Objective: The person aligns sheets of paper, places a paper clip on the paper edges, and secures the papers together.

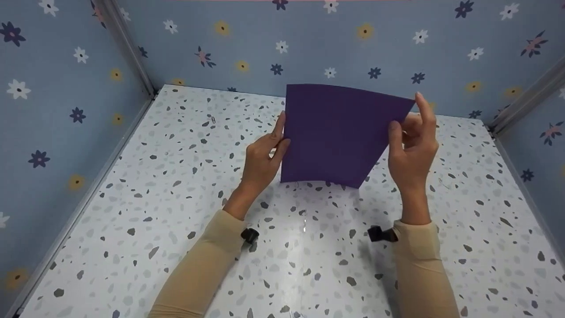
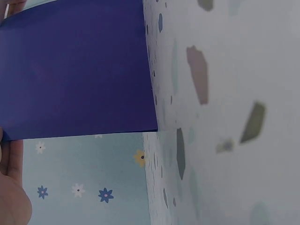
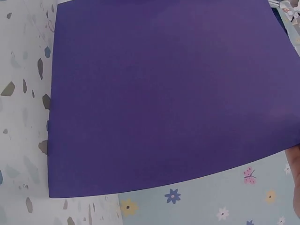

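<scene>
A dark purple sheet of paper (image 1: 337, 132) is held up between both hands, slightly bowed, its lower edge close over the table. My left hand (image 1: 264, 154) pinches the sheet's left edge, thumb in front and fingers along the side. At the upper right, my right hand (image 1: 415, 143) grips the other edge with the thumb on the near face and the index finger up at the corner. The left wrist view shows the purple sheet (image 2: 77, 70) with part of the left hand (image 2: 13, 197) at its edge. In the right wrist view the sheet (image 3: 168, 98) fills most of the picture.
A white speckled table (image 1: 145, 212) lies under the hands. On its far left part is a small paper clip (image 1: 213, 119). Blue flowered walls (image 1: 247, 48) stand behind and at both sides, with a grey metal post (image 1: 132, 48) in the left corner.
</scene>
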`<state>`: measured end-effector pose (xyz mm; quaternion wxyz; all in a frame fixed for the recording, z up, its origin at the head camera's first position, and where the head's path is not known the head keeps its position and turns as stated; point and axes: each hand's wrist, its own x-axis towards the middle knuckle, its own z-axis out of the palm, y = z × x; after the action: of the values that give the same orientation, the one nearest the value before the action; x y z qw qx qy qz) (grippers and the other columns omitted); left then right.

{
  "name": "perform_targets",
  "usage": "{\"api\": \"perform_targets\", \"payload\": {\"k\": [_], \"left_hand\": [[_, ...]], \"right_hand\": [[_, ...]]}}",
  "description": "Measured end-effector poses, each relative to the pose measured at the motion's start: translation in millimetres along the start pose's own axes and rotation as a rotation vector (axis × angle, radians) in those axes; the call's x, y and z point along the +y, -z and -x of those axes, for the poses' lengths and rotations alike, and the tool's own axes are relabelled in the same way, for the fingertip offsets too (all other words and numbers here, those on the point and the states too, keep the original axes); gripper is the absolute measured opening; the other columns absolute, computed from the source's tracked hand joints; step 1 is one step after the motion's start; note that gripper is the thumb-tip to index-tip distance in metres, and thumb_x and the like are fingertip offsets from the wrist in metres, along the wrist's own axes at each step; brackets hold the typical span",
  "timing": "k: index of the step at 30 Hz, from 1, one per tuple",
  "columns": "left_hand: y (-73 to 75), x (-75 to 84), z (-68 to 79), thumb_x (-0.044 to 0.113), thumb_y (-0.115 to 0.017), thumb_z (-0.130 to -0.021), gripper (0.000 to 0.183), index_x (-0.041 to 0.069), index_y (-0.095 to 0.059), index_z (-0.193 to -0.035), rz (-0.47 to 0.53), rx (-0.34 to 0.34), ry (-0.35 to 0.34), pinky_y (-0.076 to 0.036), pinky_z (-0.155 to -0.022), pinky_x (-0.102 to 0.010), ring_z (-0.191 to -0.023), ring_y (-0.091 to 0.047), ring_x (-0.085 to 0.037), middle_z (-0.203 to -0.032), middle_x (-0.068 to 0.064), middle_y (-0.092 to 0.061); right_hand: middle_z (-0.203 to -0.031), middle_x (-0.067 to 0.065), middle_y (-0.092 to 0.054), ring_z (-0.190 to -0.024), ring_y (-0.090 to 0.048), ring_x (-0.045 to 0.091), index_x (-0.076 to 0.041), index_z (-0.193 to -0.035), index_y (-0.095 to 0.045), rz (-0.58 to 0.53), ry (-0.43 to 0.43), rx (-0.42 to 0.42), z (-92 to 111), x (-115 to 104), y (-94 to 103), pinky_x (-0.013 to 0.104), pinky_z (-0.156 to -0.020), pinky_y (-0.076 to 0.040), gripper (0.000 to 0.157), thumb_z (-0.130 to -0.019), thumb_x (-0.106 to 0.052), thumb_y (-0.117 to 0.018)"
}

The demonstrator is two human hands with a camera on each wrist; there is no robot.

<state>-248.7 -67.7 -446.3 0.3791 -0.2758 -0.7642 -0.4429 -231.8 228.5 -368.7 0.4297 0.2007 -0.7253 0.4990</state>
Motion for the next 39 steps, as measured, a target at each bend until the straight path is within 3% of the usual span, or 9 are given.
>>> {"api": "perform_targets", "payload": {"k": [7,15,20,28,33,39], "left_hand": [[-0.9,0.1,-0.7,0.011,-0.064,-0.108,0.050,-0.009,-0.050,-0.152,-0.005,-0.009,0.003,-0.046,-0.066,-0.033,-0.070,-0.057,-0.020,-0.094,-0.013,-0.075],[0.1,0.2,-1.0,0.009,-0.066,-0.106,0.051,-0.009,-0.050,-0.151,-0.004,0.004,-0.013,-0.046,-0.065,-0.034,-0.068,-0.055,-0.019,-0.083,-0.011,-0.070],[-0.4,0.3,-0.1,0.009,-0.066,-0.106,0.051,-0.010,-0.050,-0.151,-0.005,0.003,-0.009,-0.046,-0.066,-0.034,-0.069,-0.055,-0.020,-0.087,-0.012,-0.072],[-2.3,-3.3,1.5,0.009,-0.065,-0.106,0.054,-0.003,-0.048,-0.156,0.000,0.009,-0.016,-0.047,-0.066,-0.035,-0.069,-0.057,-0.020,-0.079,-0.009,-0.066],[-1.3,-2.0,1.0,0.009,-0.066,-0.106,0.052,-0.007,-0.049,-0.153,0.001,0.008,-0.010,-0.044,-0.066,-0.035,-0.067,-0.052,-0.021,-0.078,-0.010,-0.065],[-1.1,-0.9,0.2,0.008,-0.066,-0.106,0.052,-0.009,-0.049,-0.152,0.017,-0.001,-0.002,-0.052,-0.070,-0.034,-0.075,-0.063,-0.021,-0.084,-0.012,-0.068]], "right_hand": [[-0.093,0.010,-0.070,-0.074,-0.059,0.011,0.006,-0.154,-0.047,-0.004,0.020,0.022,0.8,3.3,-1.1,0.021,-0.067,-0.046,0.053,-0.104,-0.001,-0.063],[-0.089,0.011,-0.068,-0.068,-0.051,0.009,0.009,-0.156,-0.043,0.023,0.031,0.041,3.3,10.7,-3.7,0.021,-0.063,-0.038,0.056,-0.105,-0.001,-0.063],[-0.089,0.012,-0.067,-0.068,-0.050,0.010,0.010,-0.156,-0.041,-0.008,0.034,0.053,5.5,11.1,-4.9,0.021,-0.064,-0.039,0.057,-0.104,0.002,-0.063],[-0.093,0.015,-0.068,-0.072,-0.056,0.012,0.013,-0.155,-0.040,-0.062,0.034,0.057,7.8,15.7,-5.8,0.021,-0.066,-0.045,0.060,-0.100,0.007,-0.064],[-0.092,0.013,-0.067,-0.072,-0.056,0.011,0.012,-0.155,-0.041,-0.063,0.028,0.063,8.8,17.4,-7.6,0.020,-0.067,-0.047,0.060,-0.100,0.008,-0.064],[-0.092,0.014,-0.067,-0.072,-0.056,0.010,0.014,-0.155,-0.040,-0.061,0.037,0.073,10.2,18.6,-9.5,0.020,-0.067,-0.047,0.060,-0.100,0.009,-0.064]]}}
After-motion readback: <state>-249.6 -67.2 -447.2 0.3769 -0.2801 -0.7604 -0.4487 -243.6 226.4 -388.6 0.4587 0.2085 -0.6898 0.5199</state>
